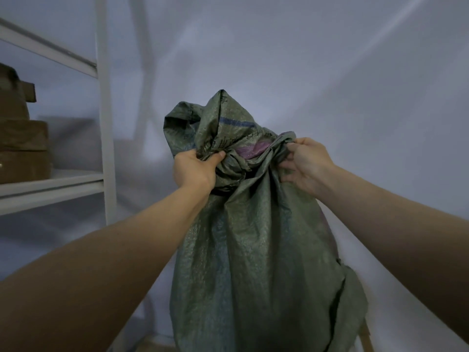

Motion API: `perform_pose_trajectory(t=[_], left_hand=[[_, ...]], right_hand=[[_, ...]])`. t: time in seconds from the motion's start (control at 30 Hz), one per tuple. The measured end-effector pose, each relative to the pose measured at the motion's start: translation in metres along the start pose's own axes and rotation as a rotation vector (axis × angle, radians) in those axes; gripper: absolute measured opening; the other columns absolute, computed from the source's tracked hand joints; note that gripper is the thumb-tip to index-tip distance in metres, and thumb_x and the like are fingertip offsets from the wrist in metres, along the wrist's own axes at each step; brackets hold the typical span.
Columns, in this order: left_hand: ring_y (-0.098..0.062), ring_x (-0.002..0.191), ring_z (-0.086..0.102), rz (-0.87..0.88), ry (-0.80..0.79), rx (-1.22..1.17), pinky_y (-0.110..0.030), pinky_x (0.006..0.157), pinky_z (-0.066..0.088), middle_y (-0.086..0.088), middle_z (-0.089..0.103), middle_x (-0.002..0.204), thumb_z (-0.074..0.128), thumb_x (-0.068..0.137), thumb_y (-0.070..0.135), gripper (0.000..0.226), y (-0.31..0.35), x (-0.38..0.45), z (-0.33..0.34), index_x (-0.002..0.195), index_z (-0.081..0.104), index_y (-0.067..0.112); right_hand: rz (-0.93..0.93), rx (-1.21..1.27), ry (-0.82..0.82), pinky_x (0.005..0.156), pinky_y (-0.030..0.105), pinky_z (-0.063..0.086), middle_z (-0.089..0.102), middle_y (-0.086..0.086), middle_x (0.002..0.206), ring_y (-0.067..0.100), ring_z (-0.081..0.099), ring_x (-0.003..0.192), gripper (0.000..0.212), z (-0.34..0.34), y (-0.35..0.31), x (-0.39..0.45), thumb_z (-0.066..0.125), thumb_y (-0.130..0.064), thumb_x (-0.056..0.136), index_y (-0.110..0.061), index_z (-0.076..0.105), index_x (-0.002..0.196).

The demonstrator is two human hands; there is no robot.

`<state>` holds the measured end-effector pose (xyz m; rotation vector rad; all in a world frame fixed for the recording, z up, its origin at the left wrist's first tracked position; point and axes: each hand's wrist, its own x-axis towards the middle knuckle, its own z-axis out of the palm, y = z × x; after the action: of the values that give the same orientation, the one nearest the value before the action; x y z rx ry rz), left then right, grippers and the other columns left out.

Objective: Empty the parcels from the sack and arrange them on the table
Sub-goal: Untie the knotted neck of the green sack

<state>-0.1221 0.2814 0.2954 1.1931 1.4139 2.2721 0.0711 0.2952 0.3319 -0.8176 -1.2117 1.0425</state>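
While the person stands facing a pale wall (330,72), both arms reach forward and hold up a green woven sack (253,250). Its left hand (194,171) grips the bunched neck of the sack with curled fingers, and the right hand (305,165) pinches the gathered cloth on the other side. The sack hangs down between the two hands, its top standing above them. At the left, a white shelf (50,186) carries what seem to be brown parcels (24,151), rather blurred.
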Motion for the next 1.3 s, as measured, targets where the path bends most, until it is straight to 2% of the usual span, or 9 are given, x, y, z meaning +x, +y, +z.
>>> perform_pose_trajectory(t=[0.23,0.37,0.47,0.57,0.63,0.77,0.93,1.07,1.3], left_hand=[[-0.025,0.081,0.072,0.032,0.074,-0.006,-0.046,0.081,0.06,0.003,0.071,0.075,0.087,0.073,0.029,0.024,-0.004,0.023,-0.01,0.068,0.064,0.026],[-0.023,0.083,0.072,0.052,0.106,-0.023,-0.044,0.084,0.06,0.003,0.072,0.082,0.087,0.074,0.026,0.018,-0.005,0.043,-0.016,0.075,0.069,0.023],[-0.022,0.087,0.071,0.088,0.152,-0.045,-0.041,0.086,0.059,0.002,0.072,0.087,0.086,0.075,0.025,0.022,0.009,0.059,-0.02,0.09,0.074,0.013],[-0.021,0.087,0.069,0.084,0.164,0.003,-0.035,0.085,0.057,0.002,0.07,0.088,0.084,0.078,0.023,0.028,0.0,0.054,-0.027,0.097,0.075,0.005],[-0.019,0.085,0.067,0.029,0.158,0.08,-0.032,0.083,0.055,-0.001,0.07,0.09,0.083,0.079,0.021,0.029,-0.024,0.042,-0.032,0.098,0.075,0.001],[-0.022,0.081,0.069,-0.035,0.167,0.161,-0.04,0.081,0.059,-0.004,0.072,0.087,0.085,0.076,0.021,0.02,-0.055,0.034,-0.04,0.085,0.074,0.008],[-0.018,0.079,0.066,0.022,0.176,0.202,-0.027,0.075,0.052,0.0,0.068,0.083,0.085,0.076,0.024,0.02,-0.04,0.036,-0.036,0.082,0.073,0.009],[-0.024,0.077,0.069,0.076,0.154,0.346,-0.037,0.072,0.058,-0.007,0.073,0.081,0.085,0.076,0.027,0.029,-0.044,0.024,-0.035,0.079,0.072,0.002],[-0.029,0.076,0.069,0.214,0.096,0.542,-0.042,0.067,0.057,-0.013,0.075,0.078,0.081,0.08,0.03,0.028,-0.044,0.001,-0.031,0.08,0.075,0.003]], right_hand=[[-0.012,0.043,-0.087,0.093,0.072,0.042,0.056,0.019,0.097,0.035,0.06,0.088,0.018,0.032,-0.003,0.017,0.041,-0.009,0.103,-0.016,0.051,0.09],[-0.018,0.063,-0.109,0.092,0.078,0.037,0.062,0.024,0.105,0.049,0.058,0.118,0.016,0.052,-0.003,0.024,0.04,-0.008,0.103,-0.015,0.052,0.094],[-0.077,0.138,-0.134,0.094,0.07,0.043,0.06,0.022,0.099,0.04,0.063,0.097,0.021,0.07,-0.013,0.037,0.04,-0.007,0.102,-0.016,0.052,0.088],[-0.073,0.084,-0.143,0.061,0.051,0.049,0.053,0.018,0.092,0.03,0.051,0.082,0.022,0.08,0.004,0.045,0.041,-0.007,0.101,-0.019,0.049,0.083],[-0.003,-0.016,-0.154,0.057,0.038,0.038,0.053,0.017,0.09,0.027,0.051,0.069,0.024,0.078,0.028,0.045,0.044,-0.008,0.1,-0.021,0.048,0.08],[0.072,-0.103,-0.193,0.066,0.047,0.045,0.056,0.022,0.09,0.033,0.056,0.076,0.022,0.076,0.05,0.039,0.045,-0.007,0.1,-0.019,0.047,0.081],[0.061,-0.052,-0.192,0.088,0.064,0.053,0.063,0.023,0.1,0.037,0.066,0.087,0.02,0.079,0.038,0.04,0.043,-0.007,0.102,-0.017,0.047,0.085],[0.118,-0.052,-0.207,0.082,0.061,0.056,0.064,0.027,0.116,0.044,0.068,0.097,0.017,0.074,0.041,0.032,0.042,-0.007,0.102,-0.015,0.05,0.09],[0.133,-0.015,-0.259,0.071,0.054,0.058,0.065,0.026,0.112,0.041,0.07,0.088,0.016,0.071,0.036,0.015,0.039,-0.004,0.103,-0.012,0.049,0.092]])
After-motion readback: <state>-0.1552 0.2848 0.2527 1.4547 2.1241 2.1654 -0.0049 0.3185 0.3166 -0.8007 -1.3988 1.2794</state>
